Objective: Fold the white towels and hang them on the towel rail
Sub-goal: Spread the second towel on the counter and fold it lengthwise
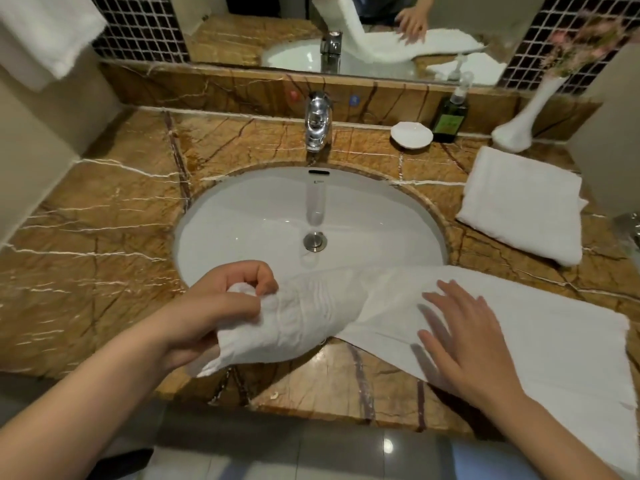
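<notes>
A long white towel lies across the front right of the marble counter, its left end lifted over the sink's front rim. My left hand grips that bunched left end. My right hand presses flat on the towel's middle with straight fingers. A second white towel, folded, sits on the counter at the right. Another white towel hangs at the upper left; its rail is not visible.
The white sink with a chrome tap fills the middle. Behind it stand a white soap dish, a dark pump bottle and a white vase. A mirror runs along the back.
</notes>
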Action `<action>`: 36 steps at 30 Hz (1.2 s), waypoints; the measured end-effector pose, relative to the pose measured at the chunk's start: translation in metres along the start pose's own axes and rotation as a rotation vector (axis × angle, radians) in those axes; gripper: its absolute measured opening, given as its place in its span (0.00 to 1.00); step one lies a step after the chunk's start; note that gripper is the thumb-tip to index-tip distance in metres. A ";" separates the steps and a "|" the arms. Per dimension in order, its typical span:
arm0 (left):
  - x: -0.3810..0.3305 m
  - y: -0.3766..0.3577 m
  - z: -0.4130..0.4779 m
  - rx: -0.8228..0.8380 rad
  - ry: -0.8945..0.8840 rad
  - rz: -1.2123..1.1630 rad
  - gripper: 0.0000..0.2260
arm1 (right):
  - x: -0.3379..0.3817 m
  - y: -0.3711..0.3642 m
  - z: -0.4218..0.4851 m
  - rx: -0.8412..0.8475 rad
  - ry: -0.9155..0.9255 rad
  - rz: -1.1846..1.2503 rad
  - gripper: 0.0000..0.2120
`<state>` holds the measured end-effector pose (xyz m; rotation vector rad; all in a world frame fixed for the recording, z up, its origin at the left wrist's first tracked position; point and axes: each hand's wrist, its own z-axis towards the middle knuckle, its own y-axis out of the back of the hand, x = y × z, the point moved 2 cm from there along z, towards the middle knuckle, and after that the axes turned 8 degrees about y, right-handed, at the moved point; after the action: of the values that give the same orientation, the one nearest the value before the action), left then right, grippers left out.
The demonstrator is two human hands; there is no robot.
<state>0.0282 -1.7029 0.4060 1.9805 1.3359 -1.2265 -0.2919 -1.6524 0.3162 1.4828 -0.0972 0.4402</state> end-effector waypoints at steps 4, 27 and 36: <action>0.003 0.015 -0.012 0.051 0.005 0.055 0.10 | 0.065 -0.028 0.060 0.078 0.184 0.225 0.29; 0.039 0.105 -0.034 -0.437 0.198 0.155 0.24 | 0.121 0.009 0.114 0.657 -0.045 0.775 0.08; 0.083 0.084 -0.019 -0.864 0.028 1.390 0.19 | 0.145 -0.065 0.106 0.529 0.109 0.112 0.06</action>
<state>0.1224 -1.6833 0.3352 1.5804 0.1333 0.0710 -0.1154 -1.7246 0.3134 1.9740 0.0269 0.6723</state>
